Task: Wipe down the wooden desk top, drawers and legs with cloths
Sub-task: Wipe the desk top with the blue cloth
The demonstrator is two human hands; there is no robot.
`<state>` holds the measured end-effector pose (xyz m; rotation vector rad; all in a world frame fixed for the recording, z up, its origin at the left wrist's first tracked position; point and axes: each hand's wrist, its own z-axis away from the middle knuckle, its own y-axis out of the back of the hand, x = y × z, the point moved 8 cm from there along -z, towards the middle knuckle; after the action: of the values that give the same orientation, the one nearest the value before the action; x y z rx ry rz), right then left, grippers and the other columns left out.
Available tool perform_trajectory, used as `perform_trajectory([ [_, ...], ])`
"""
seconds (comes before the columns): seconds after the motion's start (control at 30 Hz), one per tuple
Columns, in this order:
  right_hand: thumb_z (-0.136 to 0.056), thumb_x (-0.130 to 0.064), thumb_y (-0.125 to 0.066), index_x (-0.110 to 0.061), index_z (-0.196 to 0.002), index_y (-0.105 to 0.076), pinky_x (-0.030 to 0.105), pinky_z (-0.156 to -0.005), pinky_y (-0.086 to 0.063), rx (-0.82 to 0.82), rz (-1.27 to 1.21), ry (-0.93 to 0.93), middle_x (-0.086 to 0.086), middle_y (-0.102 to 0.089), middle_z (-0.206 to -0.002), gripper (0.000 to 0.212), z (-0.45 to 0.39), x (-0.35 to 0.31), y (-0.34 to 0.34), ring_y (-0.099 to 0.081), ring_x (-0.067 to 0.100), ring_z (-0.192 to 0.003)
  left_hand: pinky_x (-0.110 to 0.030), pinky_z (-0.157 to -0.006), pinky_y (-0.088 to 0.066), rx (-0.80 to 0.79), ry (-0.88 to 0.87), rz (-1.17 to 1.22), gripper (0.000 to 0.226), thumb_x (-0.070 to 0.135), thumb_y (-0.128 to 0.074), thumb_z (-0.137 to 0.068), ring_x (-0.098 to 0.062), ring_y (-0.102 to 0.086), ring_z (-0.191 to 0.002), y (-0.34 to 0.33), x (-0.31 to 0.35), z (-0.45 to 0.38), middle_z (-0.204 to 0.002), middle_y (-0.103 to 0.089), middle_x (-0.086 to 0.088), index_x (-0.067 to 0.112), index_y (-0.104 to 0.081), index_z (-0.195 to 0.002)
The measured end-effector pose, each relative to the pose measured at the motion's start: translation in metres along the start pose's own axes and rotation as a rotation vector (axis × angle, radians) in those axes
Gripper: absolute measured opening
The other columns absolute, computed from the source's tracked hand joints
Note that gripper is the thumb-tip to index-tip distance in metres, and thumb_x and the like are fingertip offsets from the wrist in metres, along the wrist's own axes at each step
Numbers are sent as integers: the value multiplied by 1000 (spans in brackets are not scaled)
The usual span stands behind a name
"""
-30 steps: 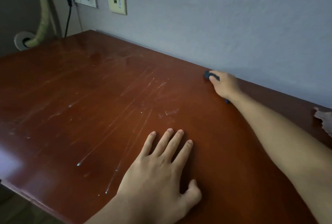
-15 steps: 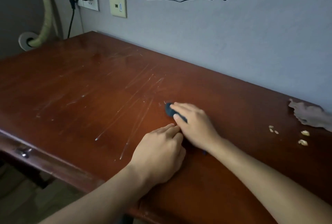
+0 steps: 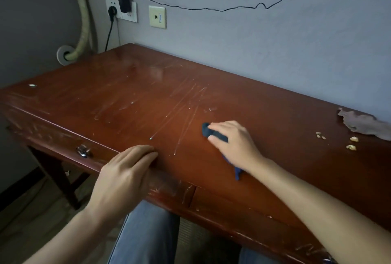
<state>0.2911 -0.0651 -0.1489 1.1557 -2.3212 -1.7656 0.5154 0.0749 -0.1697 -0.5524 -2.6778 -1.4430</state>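
Head view: my left hand (image 3: 124,175) lies open, gripping nothing, over the scratched reddish wooden desk's (image 3: 131,98) front edge. Beyond, my right hand (image 3: 231,142) presses a dark blue cloth (image 3: 211,132), mostly hidden beneath it, mid-desk; bare top stretches leftward.

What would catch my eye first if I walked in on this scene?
Probably the right hand pressing a dark blue cloth onto the reddish wooden desk top, beside long pale scratches. The left hand rests on the front edge, and crumbs lie at far right.
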Motion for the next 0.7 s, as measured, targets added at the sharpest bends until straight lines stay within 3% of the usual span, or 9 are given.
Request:
perform_trajectory([
  [0.03,-92,-21,-75,-13,-123,-74,31,-102,-44,-13,-26,54,1,-72,-123,32,12,-22,-7,-58,21,-116,-39,-98,-55,10,-12,-4,42,19,-40,-101,-29,-70,-111,-2,-1,2,-119,-72,-9,5,-78,-113],
  [0.13,-94,-24,-72,-14,-127,-72,21,-99,-42,-73,-69,190,-1,-70,-126,34,38,-76,-25,-54,15,-114,-39,-98,-54,62,19,17,42,15,-41,-98,-31,-71,-112,-6,0,6,-119,-74,-11,3,-78,-114],
  [0.23,-98,-25,-67,-15,-130,-69,23,-97,-45,-108,-33,209,-3,-67,-127,34,41,-87,-31,-52,14,-113,-41,-98,-55,107,38,56,43,13,-41,-94,-29,-72,-111,-5,-3,9,-117,-75,-9,4,-79,-112],
  [0.33,-99,-25,-65,-13,-125,-71,38,-92,-50,37,82,55,3,-69,-119,30,26,-62,-24,-51,20,-102,-40,-100,-53,133,32,77,43,12,-42,-91,-26,-73,-110,-2,-5,8,-115,-76,-8,5,-81,-108],
  [0.43,-99,-25,-62,-12,-116,-74,43,-88,-50,171,188,-152,7,-69,-109,24,23,-57,-24,-50,25,-97,-42,-101,-52,129,25,98,46,12,-41,-87,-26,-73,-110,-3,-6,8,-115,-76,-9,5,-81,-108],
  [0.53,-99,-29,-57,-16,-103,-72,42,-83,-48,205,211,-55,5,-64,-98,21,30,-103,-39,-49,26,-91,-42,-100,-52,118,19,117,50,13,-38,-83,-26,-74,-108,0,-8,7,-115,-77,-9,6,-81,-107],
  [0.6,-100,-32,-53,-16,-105,-71,38,-81,-46,139,155,54,3,-63,-99,25,35,-131,-55,-48,24,-92,-42,-97,-54,114,10,134,50,13,-38,-82,-26,-75,-105,3,-10,3,-112,-77,-8,7,-82,-105],
  [0.7,-97,-32,-58,-14,-107,-75,39,-81,-46,126,122,81,5,-66,-97,27,29,-120,-51,-52,27,-90,-44,-91,-60,109,14,171,49,14,-38,-82,-25,-76,-101,7,-14,0,-108,-78,-8,7,-83,-101],
])
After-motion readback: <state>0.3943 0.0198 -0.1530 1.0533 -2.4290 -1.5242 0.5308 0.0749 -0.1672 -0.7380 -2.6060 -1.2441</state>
